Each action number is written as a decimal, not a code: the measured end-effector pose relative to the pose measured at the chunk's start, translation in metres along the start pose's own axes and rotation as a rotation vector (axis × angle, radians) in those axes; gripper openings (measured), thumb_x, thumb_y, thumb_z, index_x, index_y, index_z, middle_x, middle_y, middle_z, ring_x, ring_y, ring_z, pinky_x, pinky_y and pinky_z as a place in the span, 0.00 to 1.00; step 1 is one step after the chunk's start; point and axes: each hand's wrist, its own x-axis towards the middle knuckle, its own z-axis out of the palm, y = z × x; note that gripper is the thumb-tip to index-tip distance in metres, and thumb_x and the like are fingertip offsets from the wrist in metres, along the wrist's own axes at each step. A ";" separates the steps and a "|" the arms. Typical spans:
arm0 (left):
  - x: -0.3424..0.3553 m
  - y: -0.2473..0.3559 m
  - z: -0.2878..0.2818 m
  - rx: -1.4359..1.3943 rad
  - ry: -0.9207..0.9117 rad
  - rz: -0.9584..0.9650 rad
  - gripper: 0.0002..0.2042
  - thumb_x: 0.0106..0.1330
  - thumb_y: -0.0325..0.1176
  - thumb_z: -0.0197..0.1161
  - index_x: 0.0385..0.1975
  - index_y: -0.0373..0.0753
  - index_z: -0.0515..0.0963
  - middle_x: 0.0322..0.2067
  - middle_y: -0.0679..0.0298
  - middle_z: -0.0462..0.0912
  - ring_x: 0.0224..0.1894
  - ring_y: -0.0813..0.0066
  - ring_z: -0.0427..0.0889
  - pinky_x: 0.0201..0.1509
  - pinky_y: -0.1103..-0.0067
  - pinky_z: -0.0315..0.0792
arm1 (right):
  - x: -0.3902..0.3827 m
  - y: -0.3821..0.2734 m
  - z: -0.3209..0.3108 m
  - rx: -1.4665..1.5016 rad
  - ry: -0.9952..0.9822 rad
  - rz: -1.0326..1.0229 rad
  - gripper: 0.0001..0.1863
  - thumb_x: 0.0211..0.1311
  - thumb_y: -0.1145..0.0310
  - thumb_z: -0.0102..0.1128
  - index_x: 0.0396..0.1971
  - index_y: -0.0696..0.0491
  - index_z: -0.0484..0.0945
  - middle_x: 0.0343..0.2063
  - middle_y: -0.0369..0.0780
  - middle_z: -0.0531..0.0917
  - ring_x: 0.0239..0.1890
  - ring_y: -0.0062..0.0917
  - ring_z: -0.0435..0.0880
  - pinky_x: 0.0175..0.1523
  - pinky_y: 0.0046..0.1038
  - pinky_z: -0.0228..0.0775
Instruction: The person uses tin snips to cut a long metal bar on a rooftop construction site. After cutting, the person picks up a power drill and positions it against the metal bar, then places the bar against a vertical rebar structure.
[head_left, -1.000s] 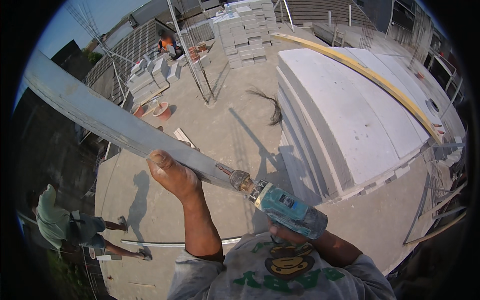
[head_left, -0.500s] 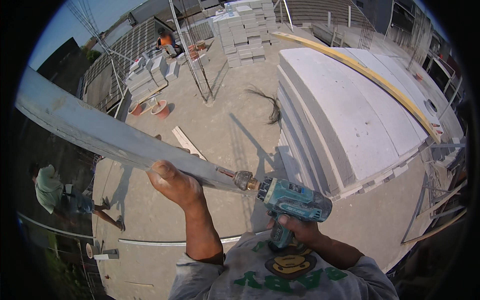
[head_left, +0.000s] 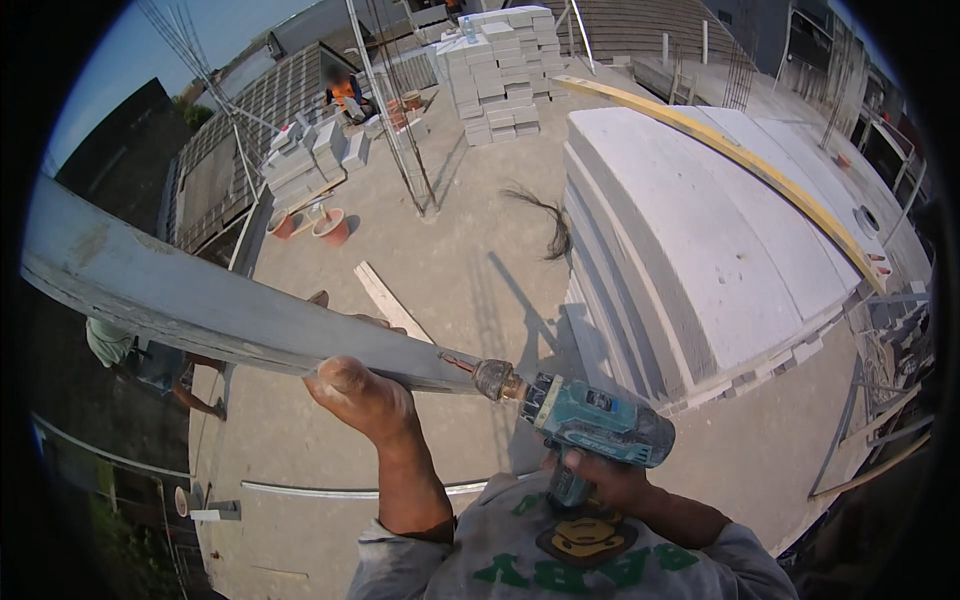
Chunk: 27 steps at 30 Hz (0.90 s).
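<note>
A long grey beam [head_left: 210, 290] runs from the far left toward the middle, raised above the floor. My left hand [head_left: 368, 398] is closed on it near its close end, thumb below and fingertips showing over the far edge. In my right hand [head_left: 608, 480] is a teal cordless drill [head_left: 600, 420], gripped by its handle in front of my shirt. The drill points left, and its reddish bit [head_left: 457, 360] lies against or just over the beam's end; whether it has entered the surface I cannot tell.
Large pale blocks [head_left: 690, 230] are stacked at right, a yellow level-like bar [head_left: 740, 155] across them. Farther back stand a block pile [head_left: 495, 80], a rebar column [head_left: 395, 120] and buckets [head_left: 332, 228]. One person [head_left: 345, 92] sits far left; another [head_left: 160, 365] is partly behind the beam.
The beam's near end, my left hand and the drill sit slightly lower and farther right in view. The person at left is now partly covered by the beam. Both grips stay the same.
</note>
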 end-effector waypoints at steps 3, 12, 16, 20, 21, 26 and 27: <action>-0.001 0.003 -0.001 0.010 0.005 0.004 0.51 0.56 0.77 0.50 0.56 0.24 0.63 0.21 0.60 0.74 0.21 0.72 0.79 0.26 0.79 0.76 | 0.001 -0.002 -0.001 -0.001 -0.038 -0.054 0.27 0.65 0.59 0.63 0.60 0.56 0.71 0.44 0.40 0.82 0.46 0.24 0.81 0.52 0.29 0.74; -0.003 0.004 0.003 0.045 -0.027 0.073 0.51 0.58 0.77 0.47 0.56 0.24 0.62 0.21 0.59 0.74 0.20 0.74 0.78 0.24 0.81 0.74 | 0.003 -0.006 -0.009 -0.018 -0.213 -0.122 0.20 0.64 0.65 0.65 0.54 0.54 0.76 0.35 0.33 0.81 0.38 0.17 0.77 0.44 0.23 0.72; -0.006 0.004 0.002 0.027 -0.020 0.022 0.52 0.54 0.77 0.52 0.54 0.23 0.65 0.22 0.60 0.74 0.22 0.72 0.79 0.26 0.79 0.77 | 0.003 0.001 -0.015 -0.043 -0.205 -0.082 0.18 0.64 0.66 0.65 0.52 0.54 0.77 0.37 0.34 0.81 0.40 0.17 0.78 0.47 0.24 0.72; -0.008 0.006 0.003 0.003 0.000 -0.014 0.53 0.52 0.78 0.55 0.53 0.23 0.66 0.22 0.60 0.74 0.23 0.72 0.80 0.27 0.79 0.77 | 0.002 0.003 -0.016 -0.062 -0.187 -0.122 0.16 0.64 0.68 0.64 0.50 0.54 0.77 0.39 0.35 0.81 0.42 0.19 0.79 0.50 0.25 0.73; -0.008 0.006 0.003 0.004 0.008 -0.006 0.53 0.52 0.78 0.54 0.53 0.23 0.66 0.22 0.60 0.74 0.23 0.72 0.80 0.27 0.79 0.77 | 0.002 0.003 -0.015 -0.079 -0.185 -0.139 0.15 0.64 0.68 0.64 0.50 0.54 0.77 0.39 0.35 0.81 0.43 0.19 0.79 0.50 0.25 0.73; -0.009 0.005 0.003 0.032 0.005 0.005 0.53 0.53 0.78 0.54 0.53 0.23 0.65 0.21 0.60 0.74 0.22 0.72 0.79 0.26 0.79 0.76 | 0.001 -0.001 -0.014 -0.053 -0.178 -0.159 0.12 0.64 0.65 0.64 0.44 0.53 0.77 0.36 0.34 0.80 0.40 0.19 0.80 0.47 0.26 0.73; -0.009 0.004 0.003 0.046 -0.001 0.020 0.51 0.56 0.77 0.51 0.54 0.24 0.65 0.21 0.60 0.74 0.21 0.72 0.79 0.25 0.79 0.76 | 0.001 -0.002 -0.015 -0.027 -0.172 -0.117 0.11 0.63 0.64 0.65 0.41 0.53 0.77 0.34 0.33 0.80 0.38 0.18 0.80 0.45 0.25 0.73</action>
